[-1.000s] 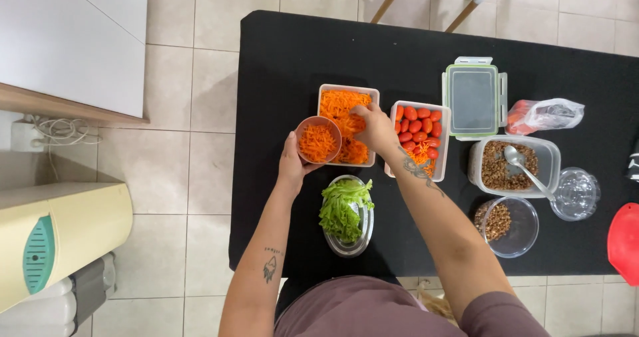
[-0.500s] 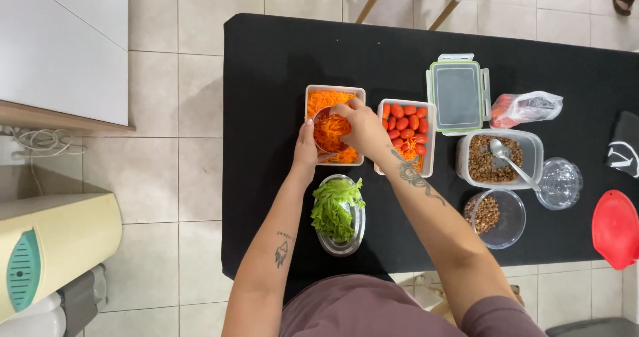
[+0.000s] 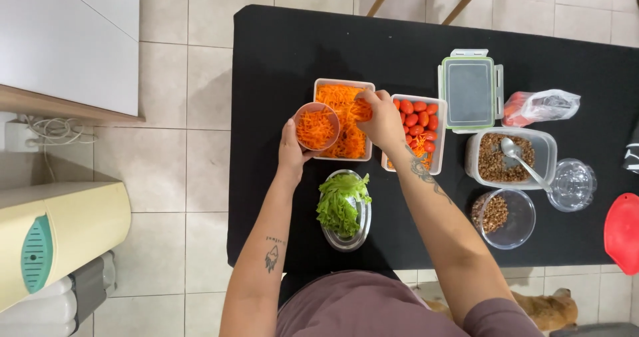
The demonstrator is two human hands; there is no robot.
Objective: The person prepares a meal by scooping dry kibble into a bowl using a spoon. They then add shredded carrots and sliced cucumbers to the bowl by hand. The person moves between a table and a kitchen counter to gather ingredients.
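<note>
A: What are the things made of?

B: The counter (image 3: 279, 77) is matte black, a hard rectangle over pale floor tiles (image 3: 186, 111). On it stand clear plastic tubs with rounded corners, and the grated carrot (image 3: 346, 141) lies in thin, limp orange strands in a white rectangular tub (image 3: 319, 84).

A: And the small cup?

B: A round, see-through cup (image 3: 317, 125), tinted orange by the shreds heaped inside. The left hand (image 3: 291, 152) is curled around its lower side, holding it tilted at the tub's left rim. The right hand (image 3: 381, 119) is pinched shut on a tuft of carrot above the tub.

A: What sits around them?

B: Cherry tomatoes (image 3: 418, 117), smooth and glossy, in the tub touching on the right; ruffled lettuce (image 3: 341, 204) in a shiny oval bowl just below. Farther right, brown grains (image 3: 496, 161) with a metal spoon (image 3: 519, 157).

A: Room to move?

B: Bare black surface lies above the tubs and to the left, up to the counter's edge.
</note>
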